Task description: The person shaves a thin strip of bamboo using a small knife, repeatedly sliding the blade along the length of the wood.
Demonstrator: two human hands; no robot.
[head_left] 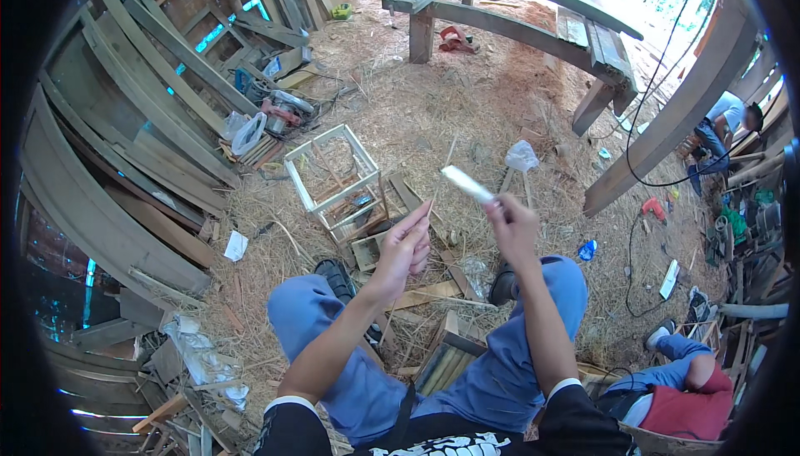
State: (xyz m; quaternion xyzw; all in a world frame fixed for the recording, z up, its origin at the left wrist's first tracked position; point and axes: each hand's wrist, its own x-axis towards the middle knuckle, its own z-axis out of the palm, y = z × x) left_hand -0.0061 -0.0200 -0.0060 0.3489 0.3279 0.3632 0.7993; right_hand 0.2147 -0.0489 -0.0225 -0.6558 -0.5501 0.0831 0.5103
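My left hand (406, 248) is closed around a thin wooden stick (451, 152), which points up and away from me and also shows below the hand. My right hand (511, 224) grips what looks like a knife (467, 182). Its broad, bright blade points up and left toward the stick, with a small gap between them; its handle is hidden in my fingers. Both hands are above the ground in front of my knees. Beyond my left hand stands an open wooden frame (297, 183), like a small stool. A wooden box (468, 341) sits between my legs.
Straw and shavings cover the ground. A circular saw (287, 110) lies at the left, by leaning boards (158, 106). A timber bench (517, 31) stands ahead. At the right are a slanting post (667, 131), a red power tool (654, 208) with its cord, and two people.
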